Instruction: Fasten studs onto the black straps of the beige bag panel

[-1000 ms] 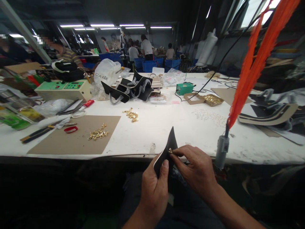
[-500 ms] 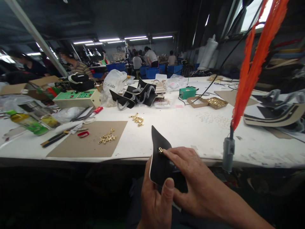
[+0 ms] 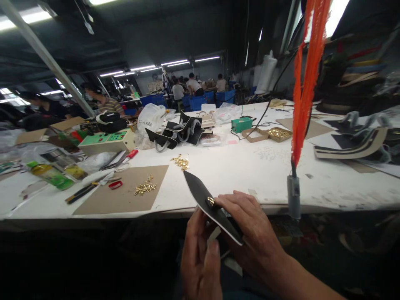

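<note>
Above my lap, in front of the table edge, I have a stiff black panel (image 3: 200,189) with a pale cut edge, tilted so its far corner points up to the left. A small gold metal fitting (image 3: 211,201) sits on its upper face. My right hand (image 3: 254,229) grips the panel's right side, its fingertips beside the fitting and its thumb hidden underneath. Curled under the near edge, my left hand (image 3: 200,258) supports the panel from below; its thumb stands clear of the panel and its fingertips are partly hidden.
Gold fittings (image 3: 145,186) lie on a brown board (image 3: 118,200) beside pliers (image 3: 81,192). Further back are more gold pieces (image 3: 181,161), black panels with grey handles (image 3: 184,129), a control box (image 3: 108,141) and a green box (image 3: 241,124). An orange strand (image 3: 304,83) hangs at right.
The panel has tipped flatter, and its far corner has swung left. My left hand has dropped slightly, its thumb moving away from the panel. The camera view has shifted a little.
</note>
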The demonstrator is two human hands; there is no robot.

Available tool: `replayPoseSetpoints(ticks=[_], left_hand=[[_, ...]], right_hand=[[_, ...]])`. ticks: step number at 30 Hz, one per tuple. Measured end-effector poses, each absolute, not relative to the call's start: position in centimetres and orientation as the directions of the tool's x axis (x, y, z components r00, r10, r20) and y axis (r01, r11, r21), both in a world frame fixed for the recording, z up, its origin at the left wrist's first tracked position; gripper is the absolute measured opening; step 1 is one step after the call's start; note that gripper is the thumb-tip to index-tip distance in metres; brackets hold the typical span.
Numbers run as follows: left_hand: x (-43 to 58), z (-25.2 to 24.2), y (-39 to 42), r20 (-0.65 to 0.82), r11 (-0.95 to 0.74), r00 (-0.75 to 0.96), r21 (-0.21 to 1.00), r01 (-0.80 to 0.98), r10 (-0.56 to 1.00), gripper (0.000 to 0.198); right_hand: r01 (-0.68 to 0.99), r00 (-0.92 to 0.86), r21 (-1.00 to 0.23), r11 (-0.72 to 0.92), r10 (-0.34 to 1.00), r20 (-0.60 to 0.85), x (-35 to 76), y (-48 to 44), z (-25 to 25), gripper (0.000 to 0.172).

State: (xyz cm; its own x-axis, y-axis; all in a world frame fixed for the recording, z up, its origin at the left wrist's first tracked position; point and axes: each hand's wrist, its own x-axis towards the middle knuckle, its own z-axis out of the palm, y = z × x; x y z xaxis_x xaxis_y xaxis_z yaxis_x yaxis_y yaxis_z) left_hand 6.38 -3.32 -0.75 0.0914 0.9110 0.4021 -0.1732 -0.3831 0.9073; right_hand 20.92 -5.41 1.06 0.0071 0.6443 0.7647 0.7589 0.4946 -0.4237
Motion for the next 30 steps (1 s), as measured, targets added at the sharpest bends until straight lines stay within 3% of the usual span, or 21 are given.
replayPoseSetpoints(ticks=[2, 4, 7, 9, 14, 16, 20, 24, 27, 30], left_hand=[[6.2, -0.4, -2.9, 0.265, -0.247, 0.067, 0.949, -0.198, 0.962, 0.050], [5.8, -0.2, -2.1, 0.181, -0.165, 0.063, 0.965, -0.203, 0.982, 0.063], [5.3, -0.2, -0.9, 0.124, -0.105, 0.111, 0.981, -0.163, 0.986, 0.085], [4.8, -0.3, -0.3, 0.135, -0.124, 0.171, 0.990, -0.072, 0.976, 0.088], [3.6, -0.2, 0.5, 0.433, -0.495, 0.308, 0.853, 0.162, 0.847, 0.048], [3.4, -0.1, 0.6, 0.496, -0.582, 0.413, 0.806, 0.109, 0.764, 0.034], [3.8, -0.3, 0.4, 0.521, -0.577, 0.530, 0.814, -0.072, 0.669, 0.030], [4.8, -0.8, 0.1, 0.452, -0.500, 0.492, 0.865, -0.039, 0.744, 0.021], [5.5, -1.4, 1.0, 0.293, -0.375, 0.441, 0.920, 0.111, 0.849, 0.013], [6.3, -2.6, 3.3, 0.048, -0.161, 0.405, 0.954, 0.251, 0.913, 0.016]], right_hand=[[0.712, 0.010, -0.449, 0.540, 0.632, 0.775, 21.2, -6.0, 0.9, 0.044], [0.668, -0.007, -0.473, 0.574, 0.641, 0.768, 21.4, -6.7, 0.5, 0.045], [0.613, -0.049, -0.516, 0.598, 0.680, 0.731, 22.1, -7.8, -0.2, 0.048], [0.576, -0.068, -0.550, 0.605, 0.706, 0.705, 22.7, -8.5, -0.4, 0.048], [0.497, -0.141, -0.619, 0.608, 0.761, 0.633, 24.3, -9.6, -0.3, 0.045], [0.467, -0.146, -0.650, 0.599, 0.777, 0.612, 24.7, -9.6, -0.5, 0.045], [0.353, -0.113, -0.745, 0.566, 0.816, 0.566, 25.0, -9.0, -1.0, 0.041], [0.300, -0.037, -0.854, 0.425, 0.900, 0.435, 24.5, -8.2, -1.6, 0.035], [0.273, 0.118, -0.949, 0.157, 0.974, 0.195, 24.3, -7.1, -2.5, 0.015], [0.218, 0.230, -0.971, -0.098, 0.972, -0.046, 24.9, -4.7, -3.3, 0.027]])
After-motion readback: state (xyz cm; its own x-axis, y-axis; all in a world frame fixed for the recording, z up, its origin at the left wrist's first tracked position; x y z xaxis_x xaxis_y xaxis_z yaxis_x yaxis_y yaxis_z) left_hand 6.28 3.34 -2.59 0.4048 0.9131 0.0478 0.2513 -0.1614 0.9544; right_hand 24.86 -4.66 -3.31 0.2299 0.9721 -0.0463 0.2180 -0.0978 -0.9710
